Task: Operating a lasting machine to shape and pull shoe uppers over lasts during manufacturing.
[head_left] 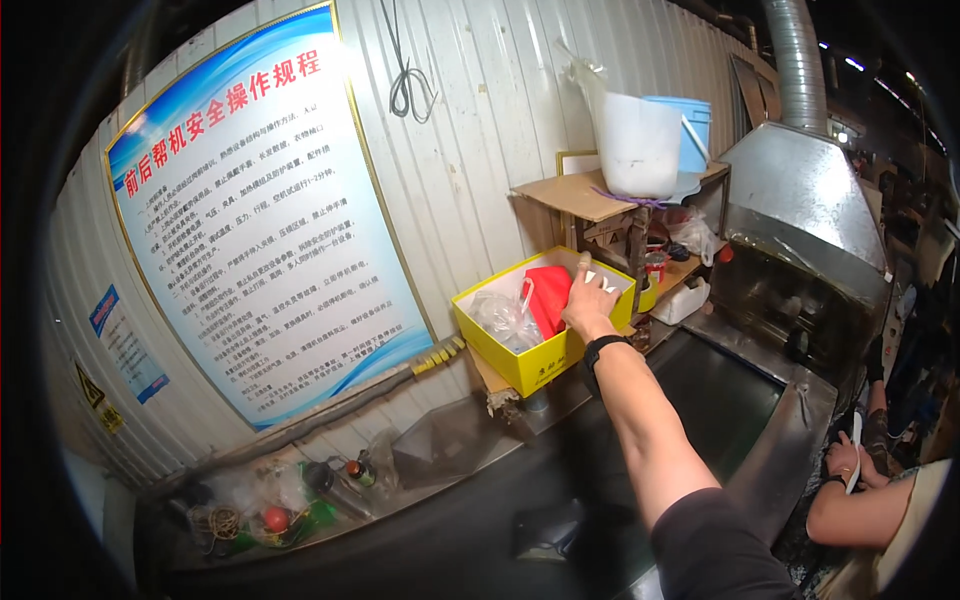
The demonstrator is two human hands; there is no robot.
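The right hand point(588, 298) reaches into a yellow cardboard box point(520, 365), its index finger point(583, 264) stretched forward and up while the other fingers curl loosely; the palm faces away, so whether it grips anything cannot be told. Its fingertips hide part of a small white item at the box's far corner. Just left of the hand lies a red bag point(548, 295), and beside that a crumpled clear plastic bag point(505, 318). A black wristband point(603, 348) circles the wrist, and the bare forearm runs down to a dark sleeve point(712, 545) at the lower edge. The box sits on a small ledge against the corrugated wall. The left hand is out of sight. At the lower right, another person's hands point(846, 460) hold something white, partly cut off by the rim. Above stands a white bucket point(639, 145) on a wooden shelf point(575, 193).
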